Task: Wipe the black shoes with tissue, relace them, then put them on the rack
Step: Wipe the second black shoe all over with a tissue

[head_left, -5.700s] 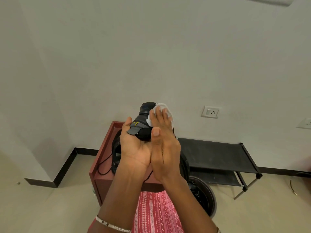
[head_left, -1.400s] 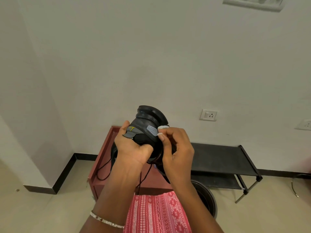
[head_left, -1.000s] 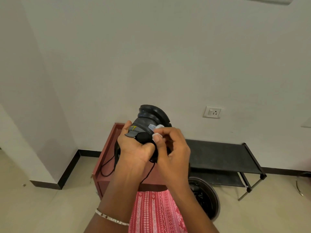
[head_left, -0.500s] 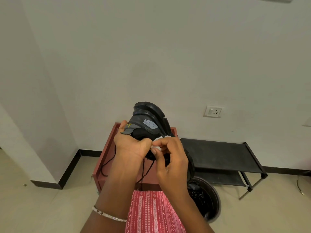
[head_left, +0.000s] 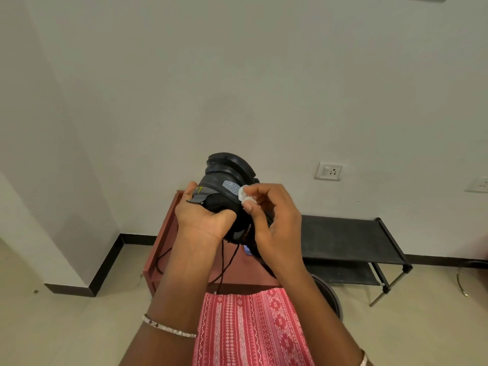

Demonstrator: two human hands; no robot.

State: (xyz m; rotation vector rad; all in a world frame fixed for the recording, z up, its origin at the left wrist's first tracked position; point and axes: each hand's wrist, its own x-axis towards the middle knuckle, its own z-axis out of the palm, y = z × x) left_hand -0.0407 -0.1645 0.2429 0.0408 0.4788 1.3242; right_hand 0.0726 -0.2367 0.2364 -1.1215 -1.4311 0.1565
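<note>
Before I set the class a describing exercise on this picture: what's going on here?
A person is cleaning a black shoe. The left hand grips it in the air, sole away from the camera, while the right hand presses a small wad of white tissue against its side. Loose laces dangle below. The black rack by the wall holds no shoes yet.

Shoe [head_left: 224, 186]: matt black upper with a dull rubber-like ribbed sole, a grey perforated patch on its side, and a thin black cord lace [head_left: 224, 262] hanging below. Tissue [head_left: 244, 196]: soft white paper, crumpled. Rack [head_left: 343, 236]: matt black fabric-like shelves on thin metal legs. Cabinet [head_left: 163, 244]: reddish-brown, wood-look, smooth satin finish. Bangle [head_left: 169, 329]: shiny metal. Garment [head_left: 250, 328]: red patterned cloth. Wall [head_left: 237, 75]: matt paint.
</note>
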